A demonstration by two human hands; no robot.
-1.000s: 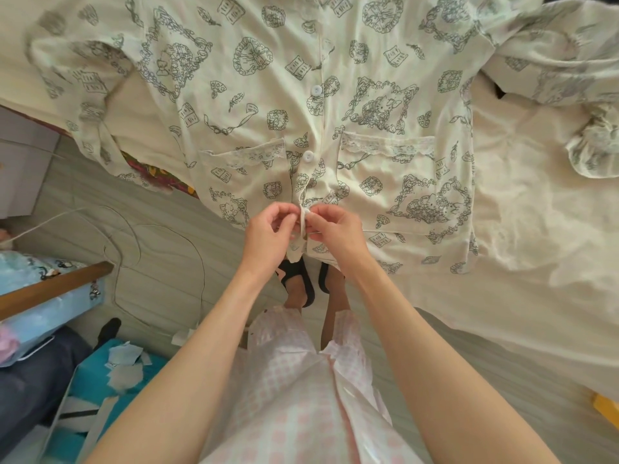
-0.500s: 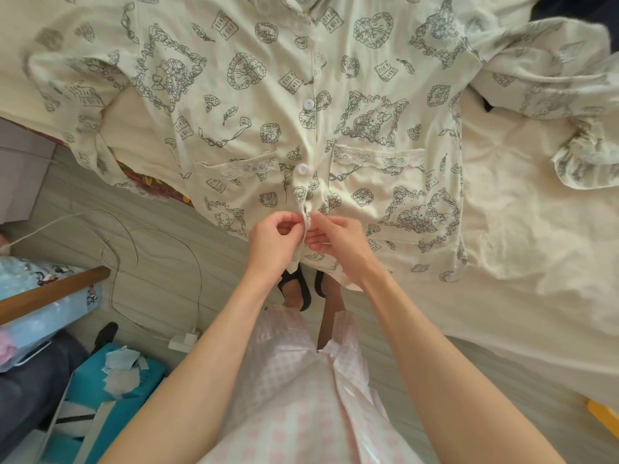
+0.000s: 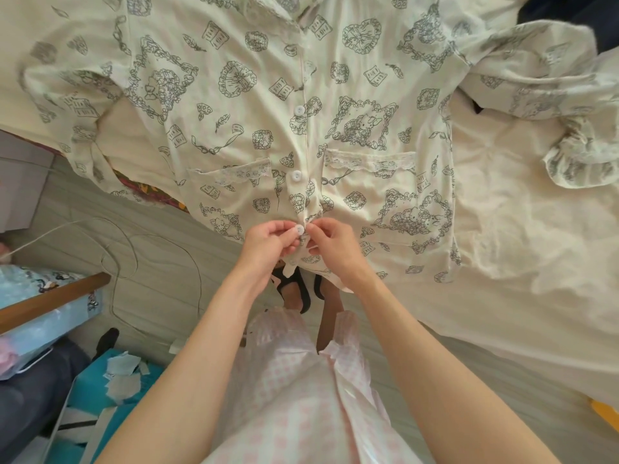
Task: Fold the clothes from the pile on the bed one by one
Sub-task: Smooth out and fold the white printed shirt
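White cable looped on floor; teal box holding paper scraps.

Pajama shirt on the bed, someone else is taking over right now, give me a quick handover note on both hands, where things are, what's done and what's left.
Left hand pinches the lowest button at the shirt's front edge. Right hand pinches the opposite edge beside it.
The pajama shirt lies face up on the bed, hem hanging over the near edge, sleeves spread.
Done: two buttons above look fastened.
Left: fasten this button, fold the shirt, then go on with the rest of the clothes.
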